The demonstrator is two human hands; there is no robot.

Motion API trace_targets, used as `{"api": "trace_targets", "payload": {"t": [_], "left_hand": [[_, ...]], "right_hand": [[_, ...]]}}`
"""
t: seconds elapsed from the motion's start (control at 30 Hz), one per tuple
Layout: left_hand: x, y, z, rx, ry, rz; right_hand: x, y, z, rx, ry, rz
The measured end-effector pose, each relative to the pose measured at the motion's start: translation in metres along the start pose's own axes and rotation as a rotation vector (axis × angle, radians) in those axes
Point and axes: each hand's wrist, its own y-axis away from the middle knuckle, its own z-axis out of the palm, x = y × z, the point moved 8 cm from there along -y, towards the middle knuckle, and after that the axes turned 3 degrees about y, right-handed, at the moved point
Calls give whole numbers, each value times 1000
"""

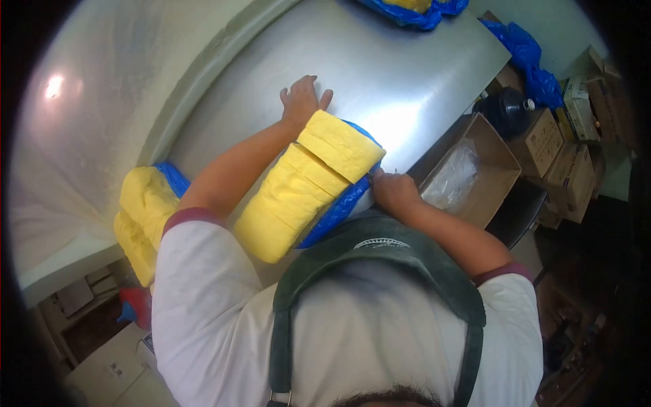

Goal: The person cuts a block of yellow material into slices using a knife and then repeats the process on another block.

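A large, soft-looking yellow block, like butter or dough, lies on the metal table close to my chest. Cuts run across it, and a thick slab at its far end is parted from the rest by a gap. Blue plastic shows under and along its right side. My left hand is open just past the slab's far left corner, fingers spread over the tabletop. At the slab's right corner, my right hand is closed; whatever it grips is hidden or too small to name.
More yellow blocks sit at the table's left edge with blue plastic. Another blue-wrapped yellow piece is at the far edge. The metal table meets a pale wall. On the right stand an open carton with clear plastic and a dark jug.
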Motion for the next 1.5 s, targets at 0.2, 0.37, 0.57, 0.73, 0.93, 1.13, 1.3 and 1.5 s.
{"api": "trace_targets", "payload": {"t": [0.2, 0.37, 0.57, 0.73, 0.93, 1.13, 1.3, 1.5], "left_hand": [[56, 6, -104, -94, 183, -25], [164, 102, -91, -82, -198, 347], [170, 111, -83, -101, -327, 305], [169, 114, -83, -66, -328, 321], [170, 114, -82, -84, -366, 315], [162, 110, -84, -64, -276, 329], [146, 83, -143, 135, 126, 266], [122, 59, -220, 559, 390, 294]], "right_hand": [[2, 2, -2, -21, -104, 48], [4, 1, 0, 51, -143, 15], [4, 5, -12, -9, -202, 14], [-4, 9, -34, -70, -142, -62], [-23, 53, -101, -25, 31, -216], [25, 161, -137, -253, 103, -109], [86, 214, -180, -218, -106, -164], [72, 163, -171, 347, -511, -90]]}}
